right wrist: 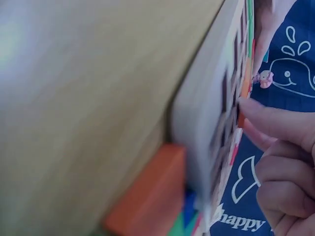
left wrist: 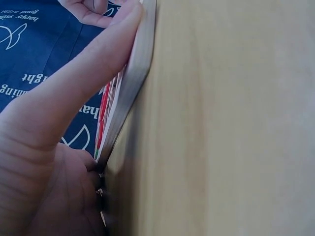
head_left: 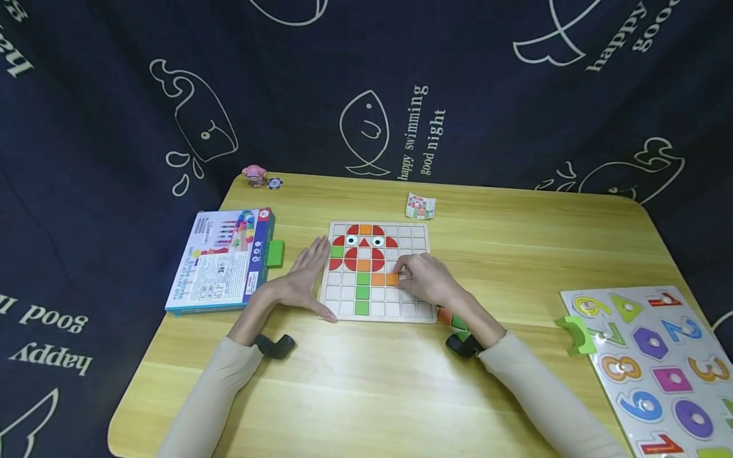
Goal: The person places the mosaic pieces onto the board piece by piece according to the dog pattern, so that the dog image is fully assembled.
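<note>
A wooden grid board (head_left: 403,310) lies on the table, bearing red, orange and green tiles with two eye tiles. My right hand (head_left: 428,278) pinches an orange square tile (head_left: 392,279) between thumb and finger over the grid, beside another orange tile (head_left: 378,279). In the right wrist view, the pinched orange tile (right wrist: 241,120) is at the board's surface; I cannot tell whether it is fully seated. My left hand (head_left: 300,283) rests with fingers spread along the board's left edge, its thumb at the near left corner. A column of green tiles (head_left: 363,292) runs down the grid.
Loose orange (right wrist: 147,196) and green blocks lie by the board's near right corner, partly under my right forearm. A small picture card (head_left: 420,207) is behind the board. A boxed toy (head_left: 220,261) and green block (head_left: 276,254) stand left; a number puzzle (head_left: 647,369) lies right.
</note>
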Motion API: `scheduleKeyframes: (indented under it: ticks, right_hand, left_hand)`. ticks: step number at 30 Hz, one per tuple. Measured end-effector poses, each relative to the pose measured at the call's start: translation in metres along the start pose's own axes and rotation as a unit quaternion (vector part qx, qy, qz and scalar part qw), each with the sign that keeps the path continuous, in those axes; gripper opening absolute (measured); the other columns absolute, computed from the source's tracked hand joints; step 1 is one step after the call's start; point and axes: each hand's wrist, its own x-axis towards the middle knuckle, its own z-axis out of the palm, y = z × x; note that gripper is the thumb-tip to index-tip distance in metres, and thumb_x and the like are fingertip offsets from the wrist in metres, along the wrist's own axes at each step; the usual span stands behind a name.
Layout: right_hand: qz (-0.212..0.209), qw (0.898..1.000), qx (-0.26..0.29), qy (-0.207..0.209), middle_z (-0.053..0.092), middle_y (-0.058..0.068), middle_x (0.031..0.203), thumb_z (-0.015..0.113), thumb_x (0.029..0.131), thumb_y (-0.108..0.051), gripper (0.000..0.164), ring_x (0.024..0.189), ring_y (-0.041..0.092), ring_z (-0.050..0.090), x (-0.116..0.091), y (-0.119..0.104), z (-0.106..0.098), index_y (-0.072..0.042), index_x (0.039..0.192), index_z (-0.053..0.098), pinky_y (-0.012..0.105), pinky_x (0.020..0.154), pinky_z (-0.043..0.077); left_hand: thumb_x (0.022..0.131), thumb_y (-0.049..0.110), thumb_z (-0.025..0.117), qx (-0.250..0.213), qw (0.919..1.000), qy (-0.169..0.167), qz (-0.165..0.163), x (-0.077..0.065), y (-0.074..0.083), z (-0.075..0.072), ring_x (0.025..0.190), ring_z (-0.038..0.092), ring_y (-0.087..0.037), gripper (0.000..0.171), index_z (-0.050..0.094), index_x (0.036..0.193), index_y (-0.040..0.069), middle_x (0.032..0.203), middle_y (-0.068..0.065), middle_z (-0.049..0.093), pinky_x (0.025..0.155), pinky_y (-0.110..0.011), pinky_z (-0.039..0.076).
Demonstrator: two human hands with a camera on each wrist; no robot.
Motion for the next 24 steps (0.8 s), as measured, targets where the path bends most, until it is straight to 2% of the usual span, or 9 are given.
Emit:
scheduleKeyframes:
  ticks: [3, 7, 10, 14, 19, 24]
  right_hand:
    - [-0.001, 0.999, 0.032, 0.001, 0.042, -0.002, 0.053, 0.073, 0.083, -0.01, 0.018, 0.048, 0.011, 0.037, 0.0, 0.006, 0.0, -0.007, 0.102, 0.072, 0.021, 0.048, 0.029]
    - [0.005, 0.995, 0.098, -0.005, 0.035, -0.002, 0.05, 0.078, 0.08, -0.011, 0.021, 0.047, 0.013, 0.029, 0.002, 0.016, 0.001, -0.012, 0.101, 0.075, 0.02, 0.048, 0.025]
    - [0.017, 0.992, 0.127, -0.014, 0.031, -0.002, 0.053, 0.081, 0.077, -0.014, 0.031, 0.049, 0.014, 0.026, 0.002, 0.021, -0.003, -0.015, 0.107, 0.074, 0.021, 0.049, 0.023]
    - [0.039, 0.991, 0.131, -0.005, 0.031, -0.002, 0.057, 0.08, 0.078, -0.016, 0.04, 0.051, 0.014, 0.028, -0.009, 0.029, -0.016, -0.016, 0.116, 0.07, 0.022, 0.048, 0.024]
    - [0.07, 0.991, 0.109, 0.026, 0.034, -0.002, 0.057, 0.076, 0.082, -0.015, 0.03, 0.05, 0.014, 0.031, -0.039, 0.053, -0.035, -0.012, 0.112, 0.071, 0.023, 0.047, 0.025]
    - [0.106, 0.99, 0.095, 0.005, 0.034, -0.002, 0.059, 0.076, 0.083, -0.017, 0.03, 0.053, 0.014, 0.03, -0.068, 0.079, -0.042, -0.013, 0.112, 0.071, 0.023, 0.047, 0.025]
  left_hand:
    - [0.053, 0.072, 0.08, -0.001, 1.0, -0.001, 0.001, 0.001, 0.001, 0.0, 0.149, -0.023, -0.028, 0.154, -0.019, 0.152, 0.007, 0.159, -0.013, -0.027, 0.123, -0.052, -0.007]
    - [0.053, 0.071, 0.081, -0.002, 1.0, -0.004, 0.001, 0.001, 0.002, -0.001, 0.149, -0.023, -0.029, 0.154, -0.019, 0.152, 0.007, 0.159, -0.013, -0.027, 0.122, -0.053, -0.007]
    - [0.053, 0.07, 0.081, -0.004, 1.0, -0.005, 0.002, 0.001, 0.003, -0.002, 0.149, -0.023, -0.03, 0.155, -0.019, 0.152, 0.007, 0.159, -0.013, -0.027, 0.122, -0.054, -0.007]
    - [0.053, 0.07, 0.081, -0.003, 1.0, -0.005, 0.004, 0.003, 0.005, -0.002, 0.149, -0.023, -0.03, 0.155, -0.019, 0.152, 0.006, 0.159, -0.013, -0.027, 0.122, -0.054, -0.007]
    - [0.054, 0.068, 0.082, -0.003, 1.0, -0.006, 0.003, 0.002, 0.005, -0.001, 0.149, -0.022, -0.031, 0.154, -0.018, 0.152, 0.006, 0.159, -0.013, -0.027, 0.121, -0.055, -0.007]
    - [0.054, 0.066, 0.083, -0.009, 1.0, -0.004, 0.0, 0.0, 0.004, -0.001, 0.149, -0.022, -0.031, 0.153, -0.018, 0.152, 0.007, 0.16, -0.014, -0.025, 0.121, -0.055, -0.007]
